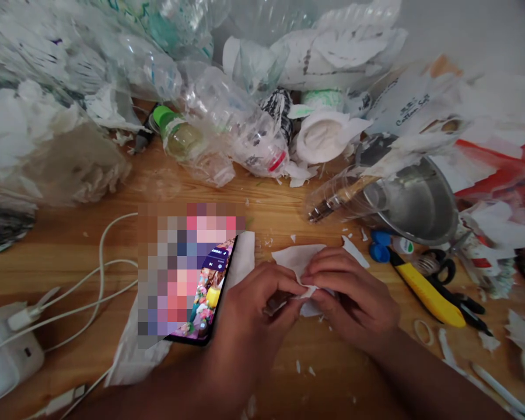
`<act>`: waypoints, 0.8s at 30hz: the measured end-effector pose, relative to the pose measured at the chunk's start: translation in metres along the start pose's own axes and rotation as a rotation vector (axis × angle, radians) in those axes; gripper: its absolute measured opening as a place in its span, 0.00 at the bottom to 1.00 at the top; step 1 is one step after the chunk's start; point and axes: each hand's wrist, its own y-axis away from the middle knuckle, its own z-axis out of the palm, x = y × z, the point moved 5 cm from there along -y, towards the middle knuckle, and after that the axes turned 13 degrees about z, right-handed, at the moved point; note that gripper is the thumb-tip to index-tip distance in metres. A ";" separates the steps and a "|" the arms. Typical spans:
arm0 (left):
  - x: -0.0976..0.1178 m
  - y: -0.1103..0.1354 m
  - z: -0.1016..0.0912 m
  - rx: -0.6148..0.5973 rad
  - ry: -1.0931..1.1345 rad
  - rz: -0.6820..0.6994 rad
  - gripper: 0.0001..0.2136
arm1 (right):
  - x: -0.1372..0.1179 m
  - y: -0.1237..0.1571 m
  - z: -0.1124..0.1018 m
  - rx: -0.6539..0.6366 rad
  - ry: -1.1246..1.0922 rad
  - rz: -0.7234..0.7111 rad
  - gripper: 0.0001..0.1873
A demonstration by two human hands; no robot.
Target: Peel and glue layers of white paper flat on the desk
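Note:
Both my hands meet over the wooden table, pinching a small piece of white tissue paper (307,290) between their fingertips. My left hand (262,303) has thumb and index finger closed on its left end. My right hand (352,291) grips the right end, its fingers curled over the paper. Beneath and behind the fingers, a larger white paper sheet (295,256) lies on the table, partly hidden by my hands. Just left of my left hand rests a lit phone (212,291), partly blurred out, on white paper.
A yellow utility knife (431,291), scissors (446,271) and blue caps (380,248) lie right of my hands. Behind stand a metal pot (420,201), a clear plastic cup (332,198) and piled plastic bottles (240,111). White cables (100,274) run to a charger (9,356) at left.

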 end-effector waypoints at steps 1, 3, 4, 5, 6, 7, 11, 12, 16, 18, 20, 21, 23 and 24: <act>-0.001 0.000 0.000 0.010 0.020 -0.002 0.07 | 0.000 0.000 0.000 -0.001 0.004 0.000 0.14; -0.001 0.000 0.000 0.017 0.046 -0.001 0.06 | -0.001 -0.001 0.000 -0.004 0.003 0.000 0.14; 0.000 -0.001 0.000 0.016 0.047 0.004 0.06 | -0.001 -0.001 0.000 -0.008 -0.006 0.003 0.14; 0.000 -0.001 0.000 0.014 0.042 0.013 0.06 | -0.001 -0.001 0.000 -0.017 -0.021 0.012 0.15; 0.001 -0.002 -0.001 0.011 0.033 0.024 0.07 | 0.000 -0.001 0.000 -0.028 -0.041 0.026 0.15; 0.003 -0.002 -0.001 0.008 0.025 0.039 0.07 | 0.001 -0.001 0.000 -0.038 -0.060 0.042 0.14; 0.006 -0.004 -0.001 0.005 -0.009 0.082 0.07 | 0.004 0.000 0.001 -0.073 -0.092 0.101 0.14; 0.006 -0.004 -0.002 0.007 -0.011 0.086 0.07 | 0.004 0.001 0.001 -0.076 -0.094 0.107 0.13; 0.006 -0.006 -0.002 -0.005 -0.015 0.099 0.05 | 0.003 0.002 0.001 -0.081 -0.091 0.108 0.14; 0.007 -0.007 -0.002 -0.016 -0.015 0.101 0.05 | 0.003 0.002 0.000 -0.084 -0.095 0.124 0.14; 0.008 -0.008 -0.002 -0.022 -0.014 0.088 0.06 | 0.004 0.001 0.000 -0.085 -0.113 0.147 0.14; 0.008 -0.009 -0.002 -0.024 -0.010 0.073 0.06 | 0.004 0.001 -0.001 -0.087 -0.126 0.156 0.14; 0.007 -0.009 -0.003 -0.022 0.008 0.037 0.07 | 0.006 -0.001 -0.001 -0.098 -0.155 0.177 0.12; 0.006 -0.009 -0.003 -0.018 0.017 0.018 0.08 | 0.007 -0.002 -0.001 -0.104 -0.169 0.191 0.11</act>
